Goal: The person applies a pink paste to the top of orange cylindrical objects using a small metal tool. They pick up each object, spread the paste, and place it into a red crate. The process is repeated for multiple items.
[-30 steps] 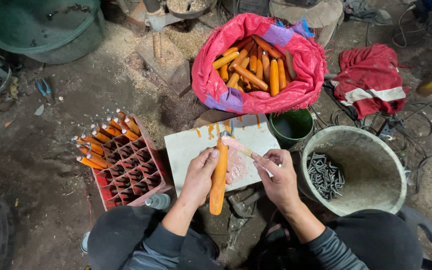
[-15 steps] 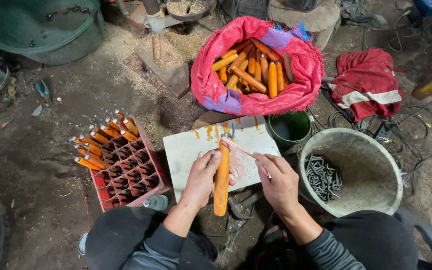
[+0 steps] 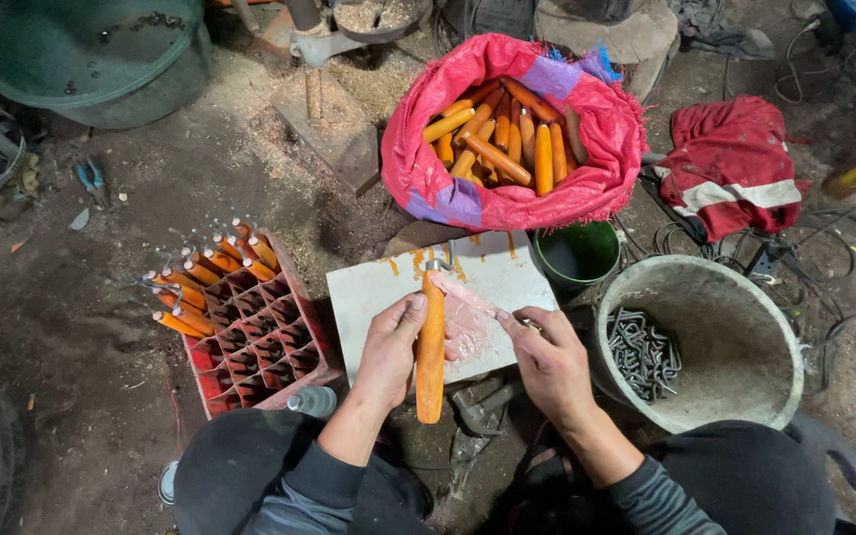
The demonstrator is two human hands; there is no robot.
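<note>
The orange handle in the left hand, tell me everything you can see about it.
The orange handle is a long, rounded piece that looks like painted or varnished wood, slightly thicker toward the lower end. It stands nearly upright in the view, over the white board. A small metal hook shows at its top end. The left hand grips its middle, fingers wrapped round it. The right hand sits just beside it, holding a thin stick whose tip reaches toward the handle's upper part over a pinkish smear.

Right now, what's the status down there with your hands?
Left hand gripping orange handle upright on white board. Right hand pinching thin stick against it. Nothing blocking; red crate left, grey bucket right.
</note>
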